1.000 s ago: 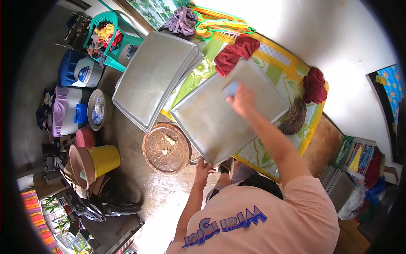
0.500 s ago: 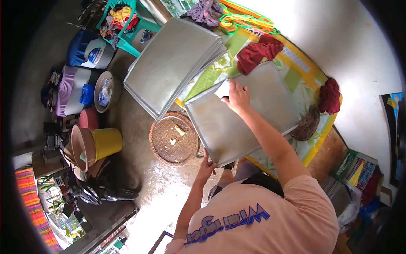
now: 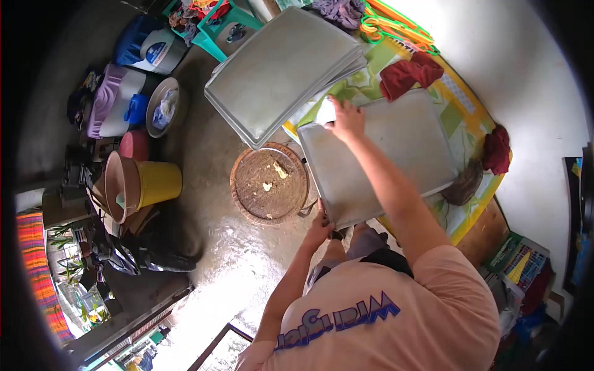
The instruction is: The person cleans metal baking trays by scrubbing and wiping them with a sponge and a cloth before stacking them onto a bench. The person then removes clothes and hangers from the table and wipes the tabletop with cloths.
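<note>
A flat grey metal baking tray (image 3: 383, 161) lies on the table in front of me, its near left corner jutting past the table edge. My left hand (image 3: 318, 227) is closed around that corner. At the tray's far left corner, my right hand (image 3: 348, 120) holds a small white piece (image 3: 326, 112); whether it is cloth, paper or plastic I cannot tell. A stack of similar trays (image 3: 284, 68) sits just beyond, to the left. One dark red cloth (image 3: 408, 77) is bunched against the tray's far edge.
A green and yellow patterned tablecloth (image 3: 455, 105) covers the table. Colourful hangers (image 3: 396, 28) lie at the back. Another red cloth (image 3: 497, 150) and a brown bundle (image 3: 464, 183) are at the right. A round wooden-looking stool (image 3: 270, 185) and a yellow bucket (image 3: 159, 184) stand left.
My right hand has slid with the white piece toward the tray's far left corner. My left hand still grips the near corner. The camera view has shifted.
</note>
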The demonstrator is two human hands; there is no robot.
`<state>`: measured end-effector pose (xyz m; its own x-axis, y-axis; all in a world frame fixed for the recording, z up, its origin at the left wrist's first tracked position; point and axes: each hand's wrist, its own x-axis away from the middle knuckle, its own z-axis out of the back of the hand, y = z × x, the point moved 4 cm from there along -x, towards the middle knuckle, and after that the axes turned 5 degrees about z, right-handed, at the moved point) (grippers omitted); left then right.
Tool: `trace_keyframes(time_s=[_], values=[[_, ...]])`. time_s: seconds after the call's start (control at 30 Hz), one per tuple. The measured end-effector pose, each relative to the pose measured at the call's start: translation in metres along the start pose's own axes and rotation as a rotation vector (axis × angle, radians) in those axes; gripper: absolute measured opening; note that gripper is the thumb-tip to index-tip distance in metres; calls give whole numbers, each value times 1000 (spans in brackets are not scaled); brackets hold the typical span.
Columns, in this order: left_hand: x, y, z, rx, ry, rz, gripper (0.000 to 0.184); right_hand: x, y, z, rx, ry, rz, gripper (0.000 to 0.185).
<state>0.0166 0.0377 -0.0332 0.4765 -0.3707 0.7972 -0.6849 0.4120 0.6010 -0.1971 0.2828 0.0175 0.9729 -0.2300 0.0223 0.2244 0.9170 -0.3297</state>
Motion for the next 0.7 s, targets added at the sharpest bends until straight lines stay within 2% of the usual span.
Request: trace_keyframes(time_s=[0.13,0.2,0.23,0.3,0.4,0.53,0.63,0.7], values=[[-13,-18,4,-86,9,-44,90,15,-47,-27,-132,-97,-49,87],[-21,-29,5,-96,4,-65,94,23,-25,-21,-173,-3,-135,87],[-16,-19,7,-113,21,-49,89,26,-19,-18,-193,42,-175,87],[-4,-7,3,-132,45,-8,82,53,-31,-27,-151,27,-148,85],[-14,-18,4,-126,51,-31,82,98,-45,-30,-146,33,-83,82],[-14,-19,3,-105,68,-82,82,93,3,-13,-316,141,-376,89],[-12,-11,3,-162,-4,14,80,120,-31,-29,-266,35,-345,89],[-11,-11,1,-122,4,4,78,141,-64,-37,-293,-51,-176,90]])
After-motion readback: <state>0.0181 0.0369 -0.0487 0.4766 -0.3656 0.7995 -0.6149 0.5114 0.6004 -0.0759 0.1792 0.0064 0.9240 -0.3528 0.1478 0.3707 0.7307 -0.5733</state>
